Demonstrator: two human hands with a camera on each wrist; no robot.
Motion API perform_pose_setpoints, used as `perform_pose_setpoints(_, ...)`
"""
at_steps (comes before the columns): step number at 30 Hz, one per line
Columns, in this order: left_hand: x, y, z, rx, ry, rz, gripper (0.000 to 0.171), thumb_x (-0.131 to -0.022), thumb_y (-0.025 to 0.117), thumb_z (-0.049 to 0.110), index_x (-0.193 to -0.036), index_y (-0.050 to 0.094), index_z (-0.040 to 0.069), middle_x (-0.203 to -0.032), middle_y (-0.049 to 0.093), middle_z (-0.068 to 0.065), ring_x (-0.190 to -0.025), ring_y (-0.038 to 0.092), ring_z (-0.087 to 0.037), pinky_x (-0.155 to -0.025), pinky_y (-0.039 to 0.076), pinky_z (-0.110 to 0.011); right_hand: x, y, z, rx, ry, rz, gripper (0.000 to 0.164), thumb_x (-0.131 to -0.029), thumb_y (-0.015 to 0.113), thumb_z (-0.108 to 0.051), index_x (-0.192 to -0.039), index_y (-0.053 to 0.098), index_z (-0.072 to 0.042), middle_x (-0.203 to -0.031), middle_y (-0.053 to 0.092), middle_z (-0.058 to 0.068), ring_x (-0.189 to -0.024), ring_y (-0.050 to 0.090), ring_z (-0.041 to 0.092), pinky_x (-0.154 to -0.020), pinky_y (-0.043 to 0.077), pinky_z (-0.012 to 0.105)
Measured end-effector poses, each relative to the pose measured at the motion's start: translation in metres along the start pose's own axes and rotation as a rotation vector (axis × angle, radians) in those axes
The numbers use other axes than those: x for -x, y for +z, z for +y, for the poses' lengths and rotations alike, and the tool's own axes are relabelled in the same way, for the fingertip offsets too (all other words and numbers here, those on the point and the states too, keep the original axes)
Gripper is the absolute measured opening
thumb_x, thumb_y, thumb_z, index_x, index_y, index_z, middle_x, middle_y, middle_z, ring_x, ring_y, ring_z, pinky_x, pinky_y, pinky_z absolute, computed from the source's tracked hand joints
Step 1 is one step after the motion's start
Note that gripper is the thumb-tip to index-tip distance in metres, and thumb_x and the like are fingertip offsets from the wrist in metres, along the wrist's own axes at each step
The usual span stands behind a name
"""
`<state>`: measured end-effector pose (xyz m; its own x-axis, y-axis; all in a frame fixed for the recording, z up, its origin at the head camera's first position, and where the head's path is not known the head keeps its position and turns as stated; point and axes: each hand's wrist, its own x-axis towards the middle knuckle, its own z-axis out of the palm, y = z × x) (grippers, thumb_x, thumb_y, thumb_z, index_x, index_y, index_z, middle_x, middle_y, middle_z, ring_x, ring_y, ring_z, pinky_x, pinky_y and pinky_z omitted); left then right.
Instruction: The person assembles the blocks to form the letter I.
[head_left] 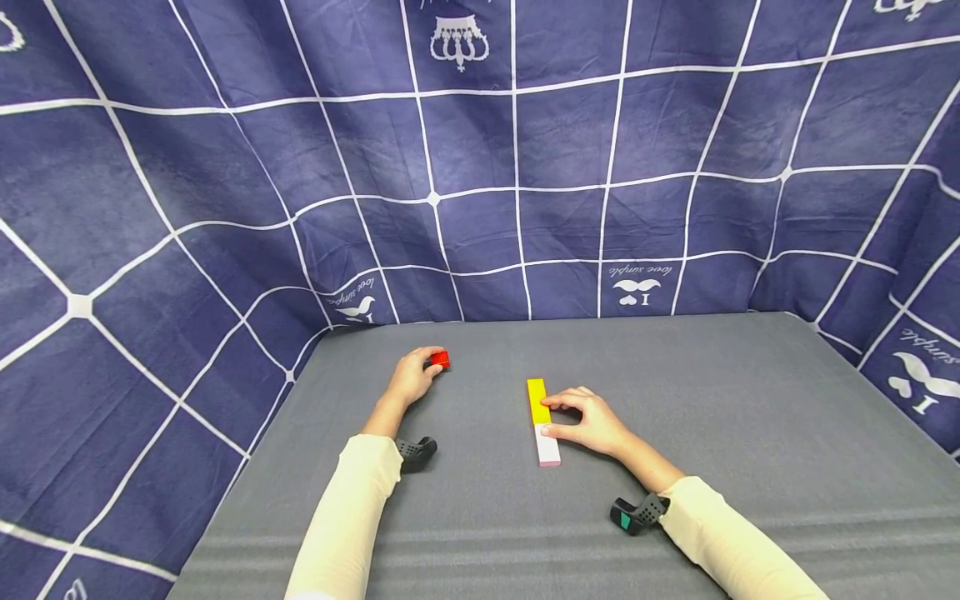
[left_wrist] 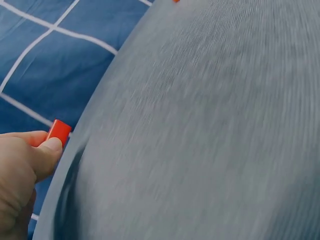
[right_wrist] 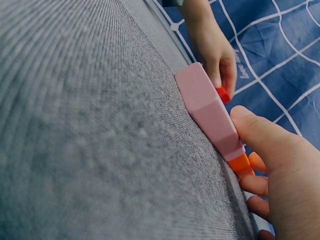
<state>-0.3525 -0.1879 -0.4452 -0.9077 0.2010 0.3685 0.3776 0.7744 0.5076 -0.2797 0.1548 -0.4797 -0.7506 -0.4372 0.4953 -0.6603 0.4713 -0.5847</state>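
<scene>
A small red block (head_left: pixel 440 359) is at the back left of the table, pinched between thumb and fingers of my left hand (head_left: pixel 411 377). The left wrist view shows the thumb on the near face of the red block (left_wrist: pixel 59 131). Right of centre, a yellow block (head_left: pixel 538 401) and a pale pink block (head_left: pixel 548 446) lie end to end in a straight row. My right hand (head_left: pixel 592 423) is at the row's right side, thumb tip at the pink block (right_wrist: pixel 212 112) and fingertips by the yellow one, which looks orange (right_wrist: pixel 240 165) in the right wrist view.
The grey cloth-covered table (head_left: pixel 712 392) has low ridges along its near side. A blue curtain (head_left: pixel 480 225) with white grid lines stands behind it and along both sides. Black bands (head_left: pixel 417 452) sit on both wrists.
</scene>
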Motion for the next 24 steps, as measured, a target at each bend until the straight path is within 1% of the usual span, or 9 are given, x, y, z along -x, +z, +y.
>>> perform_pose_setpoints(8,-0.009,0.016,0.023,0.048,-0.001,-0.048,0.033,-0.087,0.07,0.004,-0.12,0.066,-0.001,-0.12,0.064,-0.022,-0.115,0.058,-0.036,-0.101,0.042,-0.046,0.001,0.0,0.002,0.013,0.021,-0.001,0.041,-0.073,0.085,-0.03,-0.11,0.074,-0.015,-0.096,0.067,-0.007,-0.092,0.055,0.012,-0.08,0.046,0.033)
perform_pose_setpoints(15,-0.017,0.027,0.036,0.033,0.031,-0.08,0.032,-0.087,0.069,0.003,-0.119,0.066,-0.001,-0.117,0.065,-0.02,-0.113,0.059,-0.035,-0.1,0.042,-0.045,0.001,0.0,0.002,0.016,0.017,-0.001,0.041,-0.074,0.085,-0.031,-0.11,0.075,-0.015,-0.096,0.067,-0.007,-0.092,0.055,0.012,-0.08,0.046,0.032)
perform_pose_setpoints(19,-0.022,0.034,0.044,0.044,0.044,-0.093,0.032,-0.087,0.069,0.003,-0.119,0.066,0.0,-0.117,0.065,-0.02,-0.113,0.059,-0.035,-0.1,0.042,-0.044,0.0,0.0,0.002,0.012,0.016,-0.005,0.042,-0.073,0.085,-0.03,-0.11,0.074,-0.014,-0.096,0.067,-0.006,-0.093,0.056,0.013,-0.081,0.046,0.033)
perform_pose_setpoints(24,-0.025,0.047,0.054,0.059,0.039,-0.116,0.033,-0.088,0.069,0.006,-0.121,0.066,0.001,-0.119,0.065,-0.018,-0.114,0.059,-0.034,-0.101,0.042,-0.044,0.0,0.0,0.001,0.007,0.028,-0.013,0.042,-0.073,0.085,-0.03,-0.111,0.074,-0.014,-0.096,0.067,-0.005,-0.093,0.056,0.014,-0.082,0.046,0.034)
